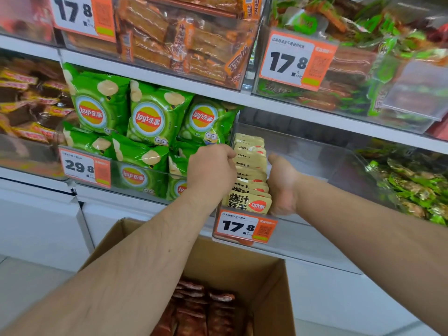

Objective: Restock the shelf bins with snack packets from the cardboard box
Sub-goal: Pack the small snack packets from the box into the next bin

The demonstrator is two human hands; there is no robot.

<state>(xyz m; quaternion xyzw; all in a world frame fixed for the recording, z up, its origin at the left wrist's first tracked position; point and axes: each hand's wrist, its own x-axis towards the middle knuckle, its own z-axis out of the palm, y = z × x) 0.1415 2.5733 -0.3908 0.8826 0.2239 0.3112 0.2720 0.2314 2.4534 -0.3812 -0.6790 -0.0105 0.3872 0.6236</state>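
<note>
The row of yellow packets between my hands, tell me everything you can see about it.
The yellow packets are flat, glossy pouches with black characters and a red oval logo, standing on edge in one front-to-back row at the left end of a clear bin. The left hand and right hand flank the row, seemingly pressing it.

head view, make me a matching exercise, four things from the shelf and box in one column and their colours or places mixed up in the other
Things:
1. chip bags
2. row of packets between the left hand and right hand
3. packets in the cardboard box
4. price tag under the chip bags

Matches:
A. pale yellow
B. reads 29.8
C. green
D. dark red

Pairs: 1-C, 2-A, 3-D, 4-B
</note>
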